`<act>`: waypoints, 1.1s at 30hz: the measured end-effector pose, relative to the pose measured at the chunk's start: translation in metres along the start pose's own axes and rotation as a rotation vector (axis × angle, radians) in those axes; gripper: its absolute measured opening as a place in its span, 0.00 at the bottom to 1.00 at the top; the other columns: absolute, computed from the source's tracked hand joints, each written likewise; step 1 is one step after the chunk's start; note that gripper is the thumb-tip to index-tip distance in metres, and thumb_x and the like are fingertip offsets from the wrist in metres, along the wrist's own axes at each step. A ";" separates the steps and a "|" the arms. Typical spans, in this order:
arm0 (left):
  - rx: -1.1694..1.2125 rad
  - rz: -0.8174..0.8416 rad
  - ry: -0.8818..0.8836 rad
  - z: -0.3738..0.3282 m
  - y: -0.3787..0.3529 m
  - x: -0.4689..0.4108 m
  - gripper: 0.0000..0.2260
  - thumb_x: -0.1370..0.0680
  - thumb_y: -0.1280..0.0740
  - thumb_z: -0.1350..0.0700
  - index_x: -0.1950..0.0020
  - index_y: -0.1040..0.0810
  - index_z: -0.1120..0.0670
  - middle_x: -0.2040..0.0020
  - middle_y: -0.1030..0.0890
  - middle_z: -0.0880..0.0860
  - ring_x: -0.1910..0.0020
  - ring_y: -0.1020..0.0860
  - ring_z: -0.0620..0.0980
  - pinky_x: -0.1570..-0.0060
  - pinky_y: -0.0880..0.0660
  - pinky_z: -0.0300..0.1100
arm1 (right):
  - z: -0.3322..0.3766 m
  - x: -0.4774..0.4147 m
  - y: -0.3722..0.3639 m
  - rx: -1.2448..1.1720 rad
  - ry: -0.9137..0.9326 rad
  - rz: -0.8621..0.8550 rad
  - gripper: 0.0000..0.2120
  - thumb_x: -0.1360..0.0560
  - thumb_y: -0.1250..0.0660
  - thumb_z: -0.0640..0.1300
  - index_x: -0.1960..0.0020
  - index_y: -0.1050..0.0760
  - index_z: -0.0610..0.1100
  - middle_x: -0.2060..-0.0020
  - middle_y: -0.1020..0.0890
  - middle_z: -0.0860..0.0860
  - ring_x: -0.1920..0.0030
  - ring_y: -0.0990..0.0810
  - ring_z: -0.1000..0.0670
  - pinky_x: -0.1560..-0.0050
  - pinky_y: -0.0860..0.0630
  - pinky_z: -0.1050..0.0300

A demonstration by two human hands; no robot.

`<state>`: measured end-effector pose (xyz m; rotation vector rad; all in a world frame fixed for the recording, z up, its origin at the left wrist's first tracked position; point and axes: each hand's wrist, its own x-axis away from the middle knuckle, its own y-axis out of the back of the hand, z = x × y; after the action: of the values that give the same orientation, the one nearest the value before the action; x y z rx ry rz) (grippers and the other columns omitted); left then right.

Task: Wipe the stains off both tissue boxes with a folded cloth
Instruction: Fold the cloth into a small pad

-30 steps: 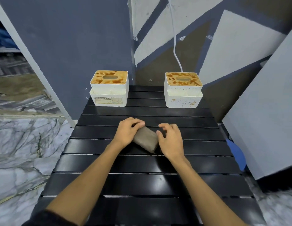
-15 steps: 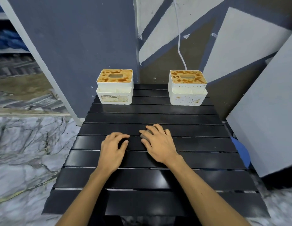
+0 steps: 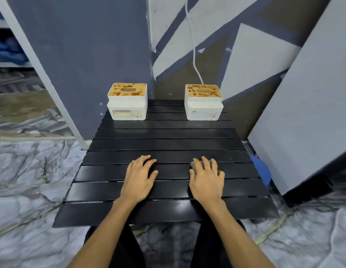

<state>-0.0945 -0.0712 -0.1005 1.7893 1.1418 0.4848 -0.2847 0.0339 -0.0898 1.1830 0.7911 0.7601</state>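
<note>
**Desk:** What's at the left of the counter?

**Operator:** I see the left tissue box (image 3: 127, 102) at the far left corner of the black slatted counter (image 3: 168, 136). It is white, with orange-brown stain blotched across its top around the oval slot and a label on its front. Nearer to me, the left hand (image 3: 140, 176) lies palm down on the slats. Its fingers are loosely bent and hold nothing.

**Desk:** And the cloth?

**Operator:** The folded cloth (image 3: 195, 166) is under the right hand (image 3: 206, 179), well apart from the left hand. The fingers are spread and laid straight over it, pressing it onto the counter. I see a grey-brown edge past the index finger and a sliver by the little finger. The thumb lies by its near left corner.

**Desk:** Where are the hands relative to the boxes?

**Operator:** Both hands are on the near half of the counter, well apart from both boxes, several slats short of them. The right tissue box (image 3: 203, 103) stands at the far right corner, roughly straight beyond the right hand. Its top is stained the same way, and its front has small specks. A white cable (image 3: 193, 55) hangs down the wall behind it. Just off the counter's right edge I see a blue object (image 3: 262, 170) that I can't identify, and a grey panel (image 3: 303, 113) leaning beside it.
</note>
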 end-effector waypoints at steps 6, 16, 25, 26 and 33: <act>-0.042 0.019 -0.012 -0.003 0.004 0.005 0.20 0.16 0.40 0.49 0.24 0.29 0.51 0.23 0.33 0.51 0.22 0.39 0.51 0.22 0.49 0.49 | -0.015 0.023 0.007 -0.021 -0.014 0.006 0.23 0.19 0.46 0.55 0.25 0.37 0.50 0.24 0.37 0.49 0.23 0.46 0.43 0.32 0.39 0.42; -0.021 -0.006 -0.005 -0.005 0.008 0.002 0.18 0.17 0.37 0.49 0.27 0.26 0.50 0.26 0.29 0.50 0.25 0.35 0.51 0.24 0.47 0.47 | -0.016 0.017 0.008 -0.014 0.060 0.083 0.25 0.18 0.51 0.57 0.24 0.41 0.50 0.22 0.43 0.48 0.22 0.55 0.44 0.25 0.51 0.46; 0.047 0.009 0.035 -0.015 0.009 -0.026 0.18 0.18 0.35 0.51 0.28 0.26 0.50 0.29 0.28 0.48 0.28 0.33 0.50 0.26 0.46 0.48 | -0.015 -0.016 0.033 -0.150 -0.039 0.178 0.26 0.19 0.49 0.59 0.24 0.41 0.50 0.22 0.45 0.47 0.22 0.54 0.44 0.27 0.50 0.38; 0.064 0.013 0.024 -0.019 0.010 -0.036 0.18 0.18 0.35 0.52 0.27 0.27 0.50 0.29 0.28 0.49 0.28 0.33 0.50 0.26 0.45 0.48 | -0.016 -0.026 0.034 -0.173 -0.046 0.167 0.26 0.19 0.49 0.59 0.24 0.41 0.50 0.22 0.45 0.48 0.22 0.54 0.45 0.27 0.49 0.38; 0.217 0.051 -0.039 -0.063 0.011 -0.123 0.25 0.18 0.35 0.53 0.21 0.36 0.51 0.24 0.34 0.51 0.24 0.37 0.52 0.25 0.38 0.48 | -0.041 -0.116 0.044 -0.281 -0.018 0.075 0.28 0.19 0.42 0.55 0.23 0.43 0.48 0.23 0.43 0.47 0.23 0.49 0.45 0.29 0.43 0.39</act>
<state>-0.1941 -0.1474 -0.0423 2.0094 1.1601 0.3651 -0.3835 -0.0352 -0.0395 0.9696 0.6045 0.8901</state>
